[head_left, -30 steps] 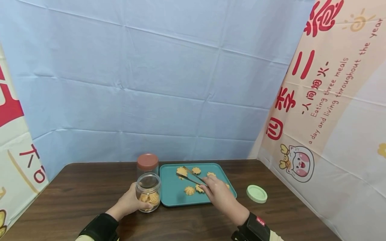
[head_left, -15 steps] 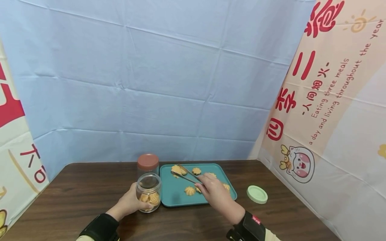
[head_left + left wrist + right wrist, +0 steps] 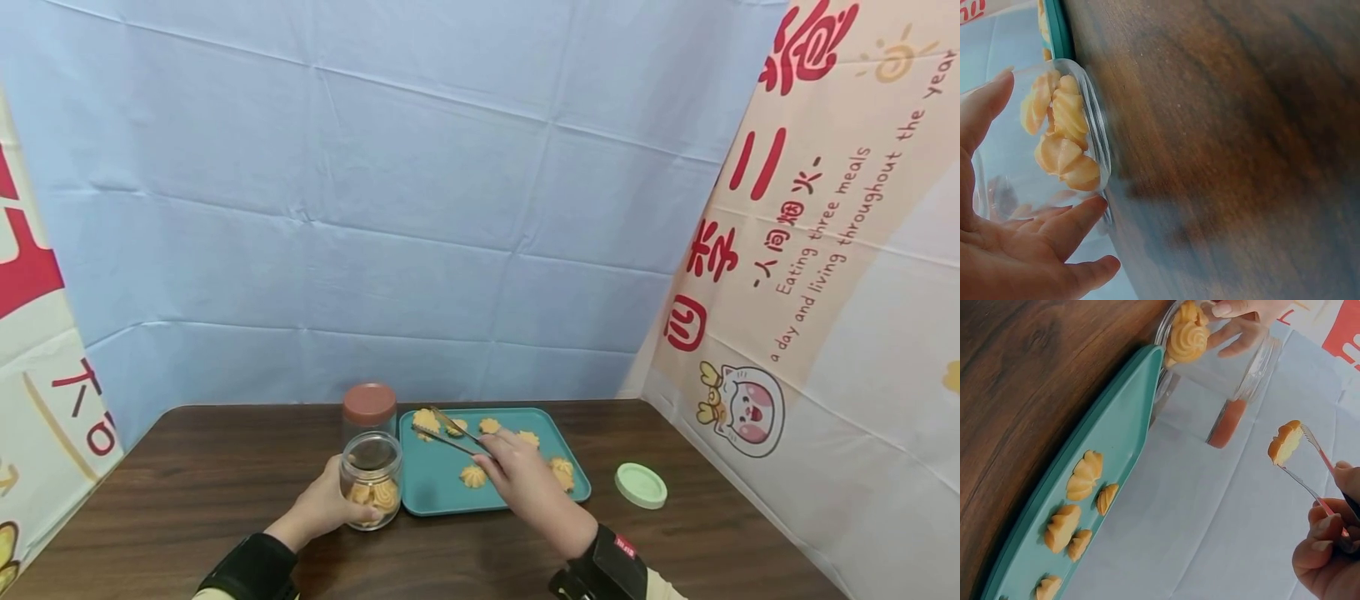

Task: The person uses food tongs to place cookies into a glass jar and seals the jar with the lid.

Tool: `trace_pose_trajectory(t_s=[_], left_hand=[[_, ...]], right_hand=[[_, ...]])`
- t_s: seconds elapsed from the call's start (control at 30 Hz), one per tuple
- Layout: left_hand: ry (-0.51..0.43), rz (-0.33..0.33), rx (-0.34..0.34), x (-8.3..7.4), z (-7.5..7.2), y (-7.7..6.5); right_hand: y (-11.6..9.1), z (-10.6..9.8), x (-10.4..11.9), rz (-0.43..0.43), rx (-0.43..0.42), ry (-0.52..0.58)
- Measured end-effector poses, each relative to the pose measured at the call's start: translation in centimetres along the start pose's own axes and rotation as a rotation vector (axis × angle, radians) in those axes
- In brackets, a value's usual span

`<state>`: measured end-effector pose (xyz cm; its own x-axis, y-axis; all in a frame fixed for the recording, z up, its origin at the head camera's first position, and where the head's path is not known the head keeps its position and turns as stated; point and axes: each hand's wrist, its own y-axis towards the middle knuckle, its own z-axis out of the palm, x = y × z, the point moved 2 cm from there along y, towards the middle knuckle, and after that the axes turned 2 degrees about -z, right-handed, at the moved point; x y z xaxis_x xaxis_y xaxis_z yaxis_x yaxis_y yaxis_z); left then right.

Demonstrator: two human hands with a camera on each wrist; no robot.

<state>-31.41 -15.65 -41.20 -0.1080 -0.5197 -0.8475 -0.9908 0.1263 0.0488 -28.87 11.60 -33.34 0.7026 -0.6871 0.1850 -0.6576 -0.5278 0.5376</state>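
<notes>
My left hand (image 3: 318,507) grips a clear, lidless jar (image 3: 372,457) around its side, thumb on the near side. Several piped butter cookies (image 3: 1067,164) lie in the bottom of the jar, which stands upright on the table. Over the teal tray (image 3: 438,497), my right hand (image 3: 521,475) holds a pair of metal tongs (image 3: 1302,483). Between the tong tips is one cookie (image 3: 1285,442), lifted above the tray and short of the jar mouth in the head view. Other cookies (image 3: 472,477) are scattered across the tray.
Behind the held jar stands a second jar with a reddish lid (image 3: 370,403). A pale green lid (image 3: 641,486) lies right of the tray on the dark wooden table (image 3: 187,492). Blue cloth (image 3: 420,208) hangs along the back.
My right hand has moved left with the tongs and cookie, from over the tray's middle to its left end near the jar. My left hand and the jar have stayed in place.
</notes>
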Motion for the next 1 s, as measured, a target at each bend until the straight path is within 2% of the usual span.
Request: trace_pose_trajectory(t_s=[0.57, 1.0], left_hand=[[-0.017, 0.01, -0.005, 0.0, 0.0, -0.2], [-0.012, 0.011, -0.008, 0.2, -0.1, 0.0]], right_hand=[[1.2, 1.7, 2.2, -0.071, 0.031, 0.01], [2.2, 3.0, 2.7, -0.077, 0.078, 0.076]])
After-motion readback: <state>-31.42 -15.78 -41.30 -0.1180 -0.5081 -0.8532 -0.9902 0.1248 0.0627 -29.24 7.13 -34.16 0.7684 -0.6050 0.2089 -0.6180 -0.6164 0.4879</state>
